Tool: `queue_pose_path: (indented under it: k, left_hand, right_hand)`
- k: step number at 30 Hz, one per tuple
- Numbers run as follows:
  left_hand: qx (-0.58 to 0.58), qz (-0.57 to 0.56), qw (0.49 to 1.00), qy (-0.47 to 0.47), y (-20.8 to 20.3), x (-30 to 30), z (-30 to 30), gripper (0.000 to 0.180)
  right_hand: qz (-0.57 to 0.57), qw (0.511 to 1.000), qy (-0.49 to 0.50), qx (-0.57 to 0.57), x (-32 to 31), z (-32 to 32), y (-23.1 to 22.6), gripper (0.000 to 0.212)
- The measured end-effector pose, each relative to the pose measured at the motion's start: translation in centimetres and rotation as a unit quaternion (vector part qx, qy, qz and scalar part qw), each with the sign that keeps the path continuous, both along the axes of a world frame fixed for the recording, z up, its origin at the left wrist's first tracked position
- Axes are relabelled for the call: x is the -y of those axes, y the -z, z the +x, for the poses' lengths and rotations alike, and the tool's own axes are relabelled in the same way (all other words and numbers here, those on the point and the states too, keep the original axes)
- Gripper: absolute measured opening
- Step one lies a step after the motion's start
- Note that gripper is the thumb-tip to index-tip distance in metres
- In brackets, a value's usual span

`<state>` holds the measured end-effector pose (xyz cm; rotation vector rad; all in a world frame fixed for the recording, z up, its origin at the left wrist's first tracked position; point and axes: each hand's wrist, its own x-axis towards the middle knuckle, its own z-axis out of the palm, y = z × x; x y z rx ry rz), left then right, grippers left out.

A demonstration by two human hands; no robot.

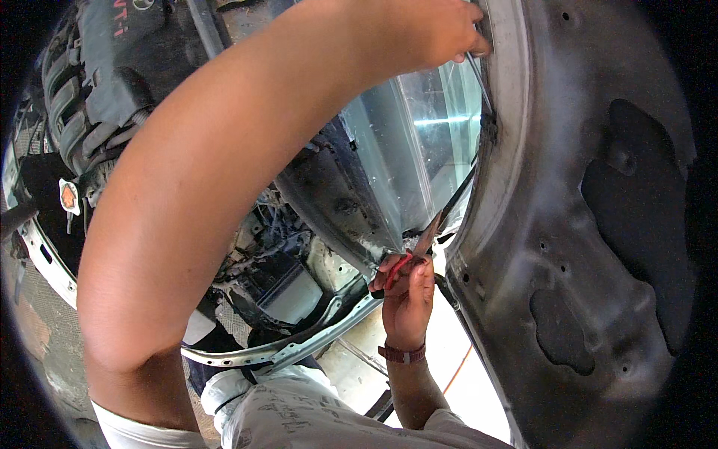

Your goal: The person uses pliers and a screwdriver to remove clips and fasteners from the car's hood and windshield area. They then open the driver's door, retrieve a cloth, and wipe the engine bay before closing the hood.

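My left arm arcs across the view from the lower left. At the top right, my left hand [456, 37] is closed, its bent fingers at a thin dark cord-like strip [481, 82] along the edge of the raised hood [508, 194]. Lower down, near the windshield's corner, my right hand [407, 299] is closed around a tool with a red handle [399, 271] and a pointed, blade-like end [428, 233]. That end points up toward another dark length by the hood edge. Fingers hide part of the tool, so its exact kind is unclear.
The open engine bay has a dark engine cover [120, 67] at the far left and a grey box [288, 292] nearer me. A pale metal rail [254, 355] edges the bay. The windshield [437, 112] lies behind the hood's edge. A red strap circles my right wrist.
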<state>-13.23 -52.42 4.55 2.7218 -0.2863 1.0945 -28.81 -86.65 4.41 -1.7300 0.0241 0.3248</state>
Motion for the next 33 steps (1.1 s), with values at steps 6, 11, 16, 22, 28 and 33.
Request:
queue_pose_path:
  k: [6, 11, 16, 22, 28, 33]
  left_hand:
    - [-0.077, -0.019, 0.989, 0.125, -2.4, -1.4, -0.1, 0.032]
    - [-0.017, 0.074, 0.997, 0.012, -2.4, -1.2, -3.5, 0.026]
    - [-0.121, -0.056, 0.988, -0.083, 1.5, 4.6, -2.7, 0.020]
    - [-0.046, 0.088, 0.995, -0.027, -4.5, 1.5, -4.0, 0.029]
    - [-0.165, 0.079, 0.983, 0.007, -3.8, 0.6, -1.8, 0.030]
    - [-0.010, 0.085, 0.996, 0.011, -3.2, 0.9, -2.0, 0.029]
  right_hand:
    - [0.034, 0.999, 0.009, 0.010, 0.5, 0.5, -0.2, 0.025]
    - [0.043, 0.995, -0.049, 0.075, -4.6, 2.7, -3.4, 0.026]
    - [0.035, 0.997, 0.048, 0.052, -8.3, 3.5, -5.3, 0.037]
    - [0.017, 0.997, 0.067, 0.046, -9.8, 3.7, -5.8, 0.036]
    - [0.025, 0.992, 0.072, 0.099, -9.9, 5.2, -5.8, 0.029]
    - [0.037, 0.990, 0.106, 0.084, -10.8, 5.3, -6.1, 0.024]
